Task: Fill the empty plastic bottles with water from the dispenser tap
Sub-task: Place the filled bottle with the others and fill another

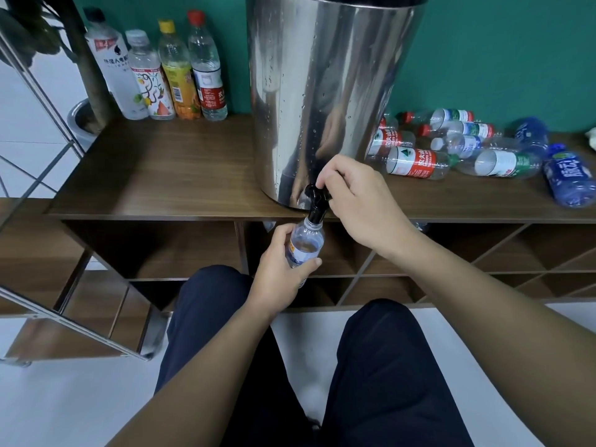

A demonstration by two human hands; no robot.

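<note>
**Bottle held under the tap**

The left hand (280,275) gripped a clear bottle (304,245) (uncapped), its mouth just under the black tap (316,201) of the steel dispenser (325,91). The right hand (358,201) curled its fingers round the tap's lever.

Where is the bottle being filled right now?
Centre of the head view: the bottle, gripped by the left hand, sits with its mouth under the black tap, which the right hand holds.

Wooden shelf unit (154,175); teal wall (503,53); metal rack (74,321) left; possibly plant pot (80,119) behind.
</note>
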